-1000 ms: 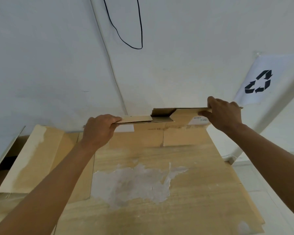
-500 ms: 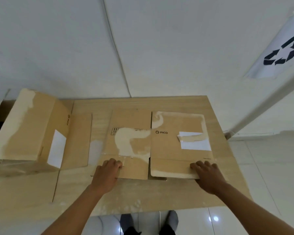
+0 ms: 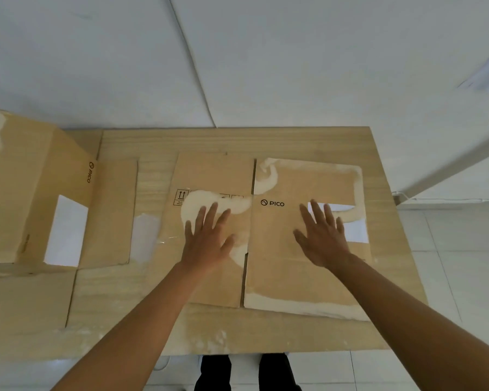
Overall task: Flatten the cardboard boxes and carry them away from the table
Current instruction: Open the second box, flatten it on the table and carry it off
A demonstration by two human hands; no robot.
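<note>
Now flattened box (image 3: pixel 302 272) flat beneath spread fingers (image 3: pixel 316 211), on table (image 3: pixel 308 142).

The scene is evenly and brightly lit, and only faint, soft shadows are cast under the hands (image 3: pixel 266 238). Pale glare is seen on the tabletop (image 3: pixel 294 142) left of and below them. Straight lines are bowed toward the edges, where slight blur is noticed.

Two bare arms are seen, with no sleeves on them. No rings, watch or bands are worn on the left hand (image 3: pixel 209 244) or the right hand (image 3: pixel 323 238). Black trousers (image 3: pixel 246 372) are worn below.
</note>
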